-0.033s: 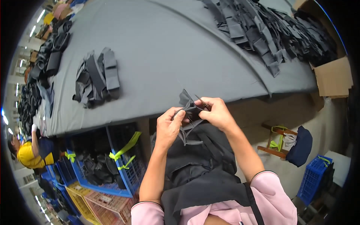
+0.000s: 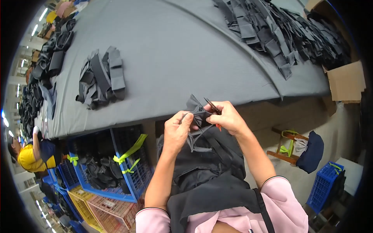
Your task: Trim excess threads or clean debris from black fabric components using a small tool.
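Grey-topped, the bench (image 2: 163,62) carries a heap of dark strips (image 2: 268,35) far right and a smaller pile (image 2: 101,75) at left. By its near edge, the left hand (image 2: 178,131) firmly pinches a crumpled fabric piece (image 2: 194,104); the right hand (image 2: 228,118) curls round what look like dark snips (image 2: 211,105) beside it.

A broad counter (image 2: 163,70) draped in grey stands before me. A wooden stool (image 2: 281,156) with a dark blue seat (image 2: 312,153) sits near it on the pale floor (image 2: 295,186); white strip lights (image 2: 42,16) glow across the room.
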The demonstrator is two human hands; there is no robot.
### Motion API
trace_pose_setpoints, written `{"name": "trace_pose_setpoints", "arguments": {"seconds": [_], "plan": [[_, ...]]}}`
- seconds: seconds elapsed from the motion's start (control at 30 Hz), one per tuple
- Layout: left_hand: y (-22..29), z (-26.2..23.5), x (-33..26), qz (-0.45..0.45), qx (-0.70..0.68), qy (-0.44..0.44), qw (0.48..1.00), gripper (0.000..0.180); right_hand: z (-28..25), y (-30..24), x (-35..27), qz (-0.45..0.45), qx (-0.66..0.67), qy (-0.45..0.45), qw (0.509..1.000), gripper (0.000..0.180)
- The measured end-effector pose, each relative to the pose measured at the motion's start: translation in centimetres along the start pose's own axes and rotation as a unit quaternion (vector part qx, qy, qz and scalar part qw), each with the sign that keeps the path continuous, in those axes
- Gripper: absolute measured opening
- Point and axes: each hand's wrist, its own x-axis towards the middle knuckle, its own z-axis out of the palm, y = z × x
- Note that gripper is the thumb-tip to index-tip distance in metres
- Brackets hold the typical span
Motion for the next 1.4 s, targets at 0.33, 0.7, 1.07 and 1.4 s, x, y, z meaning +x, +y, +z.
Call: {"name": "trace_pose_setpoints", "arguments": {"seconds": [0.33,0.7,1.07,1.4], "plan": [[-0.7,-0.7,-1.3,-0.035,0.092,0.068,0.993,0.061,2.6,0.2,-4.5,-0.29,-0.361,0.131,0.877,0.036],[-0.4,0.0,-1.4,-0.057,0.126,0.07,0.988,0.054,2.1,-0.9,-4.0,-0.377,-0.507,0.039,0.774,0.04],[-0.5,0.3,-1.7,-0.033,0.145,0.077,0.986,0.051,2.5,0.4,-4.9,-0.381,-0.421,0.104,0.817,0.035],[0.0,0.9,-1.9,0.021,0.229,0.115,0.966,0.051,3.1,-0.1,-5.0,-0.413,-0.542,0.083,0.727,0.032]]}}
